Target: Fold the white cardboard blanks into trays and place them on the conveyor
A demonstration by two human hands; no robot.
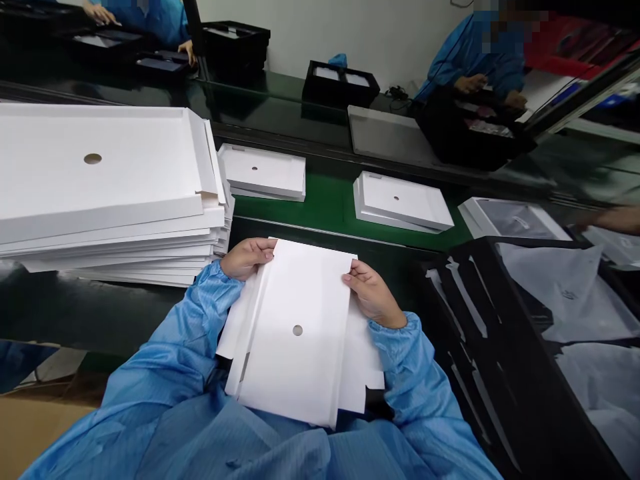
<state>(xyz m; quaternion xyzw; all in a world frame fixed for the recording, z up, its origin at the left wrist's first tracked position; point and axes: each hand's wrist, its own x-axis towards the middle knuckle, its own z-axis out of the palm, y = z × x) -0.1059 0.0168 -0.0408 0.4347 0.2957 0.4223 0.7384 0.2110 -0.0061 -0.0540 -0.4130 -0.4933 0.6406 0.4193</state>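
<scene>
I hold a flat white cardboard box blank (300, 333) with a small round hole in its middle, tilted over my lap. My left hand (246, 257) grips its upper left edge with the fingers curled over the fold. My right hand (371, 293) grips the upper right edge, fingers bent onto the side flap. Both arms wear blue sleeves. A tall stack of the same white blanks (107, 200) lies on the table to my left.
Two folded white trays (265, 172) (403, 203) and a third tray holding a grey sheet (510, 219) rest on the green belt (330, 200). A black bin (500, 360) with white bags stands at the right. Other people in blue work at black trays (340, 83) behind.
</scene>
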